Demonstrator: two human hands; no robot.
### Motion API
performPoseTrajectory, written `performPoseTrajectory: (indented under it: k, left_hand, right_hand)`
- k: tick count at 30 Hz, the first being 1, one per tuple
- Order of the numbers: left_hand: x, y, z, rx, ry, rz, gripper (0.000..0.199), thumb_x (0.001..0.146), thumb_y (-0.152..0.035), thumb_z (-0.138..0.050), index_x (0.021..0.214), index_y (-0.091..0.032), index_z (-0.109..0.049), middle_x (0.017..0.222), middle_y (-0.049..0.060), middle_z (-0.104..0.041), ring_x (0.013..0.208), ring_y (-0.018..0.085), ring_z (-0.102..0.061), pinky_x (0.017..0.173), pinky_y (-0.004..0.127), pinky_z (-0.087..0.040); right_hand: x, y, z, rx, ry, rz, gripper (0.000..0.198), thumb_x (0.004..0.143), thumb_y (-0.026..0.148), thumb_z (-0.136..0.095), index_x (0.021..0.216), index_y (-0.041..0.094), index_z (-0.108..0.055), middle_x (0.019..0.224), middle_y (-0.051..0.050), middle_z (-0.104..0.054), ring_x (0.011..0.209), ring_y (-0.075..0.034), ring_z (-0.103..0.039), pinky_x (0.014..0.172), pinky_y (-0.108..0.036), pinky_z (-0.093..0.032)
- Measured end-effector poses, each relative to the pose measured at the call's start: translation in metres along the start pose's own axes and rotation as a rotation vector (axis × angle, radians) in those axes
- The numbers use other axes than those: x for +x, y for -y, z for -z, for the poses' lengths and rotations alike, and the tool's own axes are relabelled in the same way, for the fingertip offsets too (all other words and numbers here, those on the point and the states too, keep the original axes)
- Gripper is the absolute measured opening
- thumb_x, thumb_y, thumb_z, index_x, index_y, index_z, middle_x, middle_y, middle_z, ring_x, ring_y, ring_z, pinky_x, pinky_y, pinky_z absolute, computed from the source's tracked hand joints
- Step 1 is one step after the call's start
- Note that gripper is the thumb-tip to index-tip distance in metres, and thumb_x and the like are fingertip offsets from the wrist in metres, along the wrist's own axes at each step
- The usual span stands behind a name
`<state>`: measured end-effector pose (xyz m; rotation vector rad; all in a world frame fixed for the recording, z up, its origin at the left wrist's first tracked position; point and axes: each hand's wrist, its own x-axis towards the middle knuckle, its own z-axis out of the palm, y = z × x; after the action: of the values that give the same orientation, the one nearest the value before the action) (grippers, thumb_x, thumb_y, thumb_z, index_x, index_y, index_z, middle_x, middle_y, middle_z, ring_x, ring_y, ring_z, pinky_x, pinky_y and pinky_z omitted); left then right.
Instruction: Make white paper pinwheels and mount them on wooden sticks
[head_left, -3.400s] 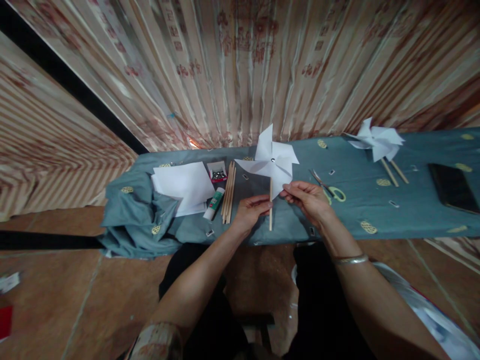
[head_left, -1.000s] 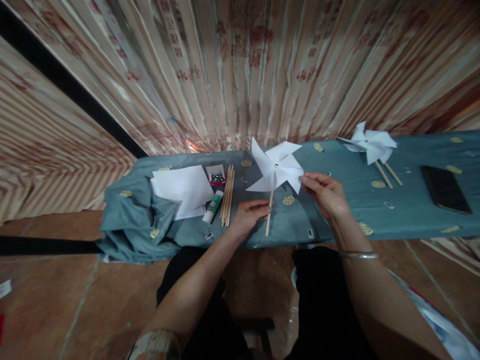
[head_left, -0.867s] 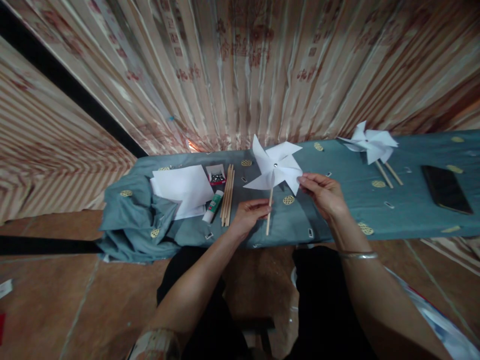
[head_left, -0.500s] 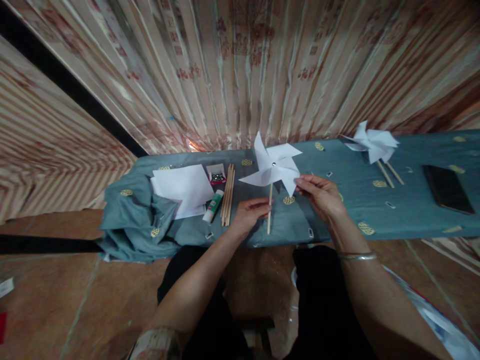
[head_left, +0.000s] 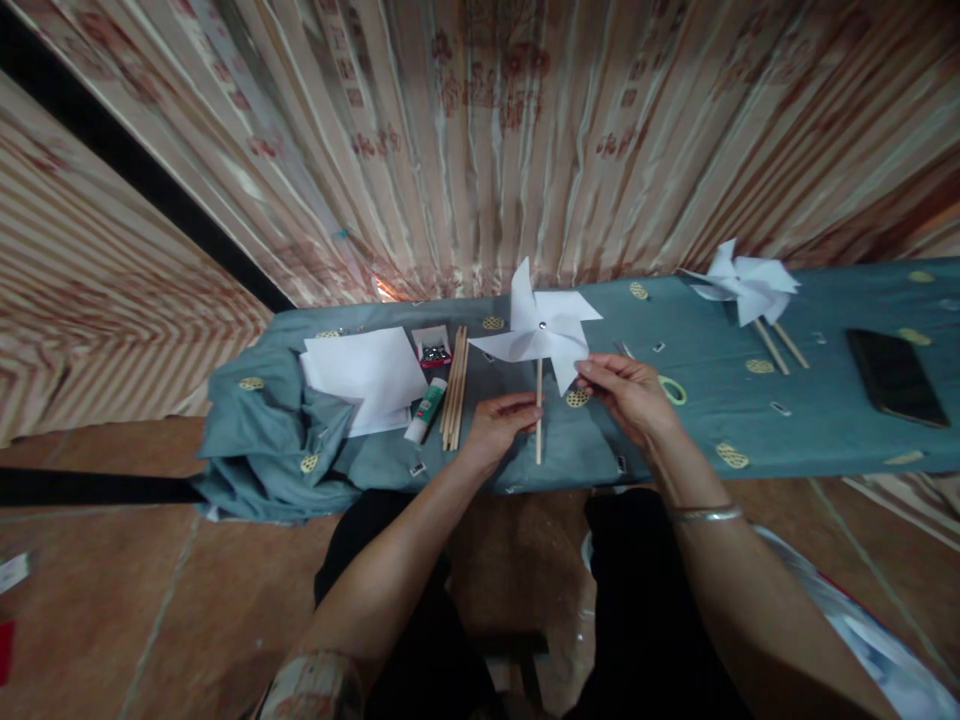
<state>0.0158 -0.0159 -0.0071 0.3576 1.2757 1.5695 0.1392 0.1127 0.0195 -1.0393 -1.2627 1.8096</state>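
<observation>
A white paper pinwheel with a silver pin at its centre is held upright over the cloth-covered table. Its wooden stick is pinched between the fingers of my left hand. At the lower right blade, the thumb and fingers of my right hand close on the blade's tip. Left of the pinwheel lie several wooden sticks, a glue stick, a small box of metal pins and white paper sheets. Partly behind my right hand are scissors with light green handles.
Finished white pinwheels on sticks lie at the right on the blue-green tablecloth. Further right rests a dark phone. A striped curtain hangs behind the table, and the cloth is bunched at the left end.
The pinwheel's blades have turned slightly, and its head has shifted a little left. My right hand has moved left with the blade tip, uncovering the scissors.
</observation>
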Motion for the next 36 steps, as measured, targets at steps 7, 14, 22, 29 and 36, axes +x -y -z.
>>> performPoseTrajectory:
  k: [7,14,22,29,36]
  left_hand:
    - [-0.001,-0.001,-0.001,-0.013,-0.013,0.006,0.042,0.044,-0.032,-0.092,0.080,-0.015,-0.078,0.073,0.003,-0.071,0.065,0.011,-0.059,0.071,0.028,-0.050]
    - [0.000,0.001,-0.001,-0.007,-0.012,0.003,0.039,0.048,-0.032,-0.090,0.080,-0.015,-0.078,0.076,0.004,-0.073,0.068,0.013,-0.061,0.072,0.029,-0.051]
    - [0.001,0.002,-0.001,-0.052,-0.024,0.014,0.042,0.041,-0.030,-0.092,0.078,-0.015,-0.077,0.074,0.002,-0.072,0.066,0.012,-0.059,0.070,0.027,-0.050]
    - [0.000,0.002,-0.001,-0.043,-0.025,0.013,0.043,0.041,-0.032,-0.092,0.078,-0.016,-0.077,0.075,0.003,-0.073,0.067,0.012,-0.060,0.071,0.027,-0.051]
    - [0.000,0.002,-0.001,-0.018,-0.005,0.001,0.041,0.046,-0.034,-0.091,0.081,-0.016,-0.078,0.078,0.003,-0.073,0.068,0.013,-0.061,0.072,0.028,-0.050]
  right_hand:
    - [-0.001,-0.001,-0.001,-0.004,0.057,-0.025,0.031,0.045,0.032,-0.093,0.068,0.022,-0.075,0.063,0.001,-0.071,0.055,-0.010,-0.063,0.053,-0.021,-0.050]
    - [-0.004,0.000,-0.006,0.028,0.065,-0.057,0.034,0.040,0.033,-0.095,0.065,0.022,-0.074,0.061,0.002,-0.071,0.054,-0.009,-0.063,0.051,-0.019,-0.050]
    - [-0.008,0.000,-0.011,0.047,0.080,-0.084,0.035,0.040,0.035,-0.095,0.066,0.021,-0.074,0.061,0.001,-0.072,0.054,-0.009,-0.063,0.051,-0.018,-0.051]
    - [-0.009,-0.001,-0.012,0.056,0.102,-0.084,0.035,0.042,0.035,-0.094,0.067,0.021,-0.074,0.061,0.001,-0.072,0.053,-0.009,-0.063,0.051,-0.018,-0.050]
    - [-0.010,-0.002,-0.014,0.045,0.146,-0.079,0.033,0.046,0.037,-0.093,0.067,0.021,-0.073,0.063,0.000,-0.073,0.053,-0.010,-0.063,0.051,-0.020,-0.050]
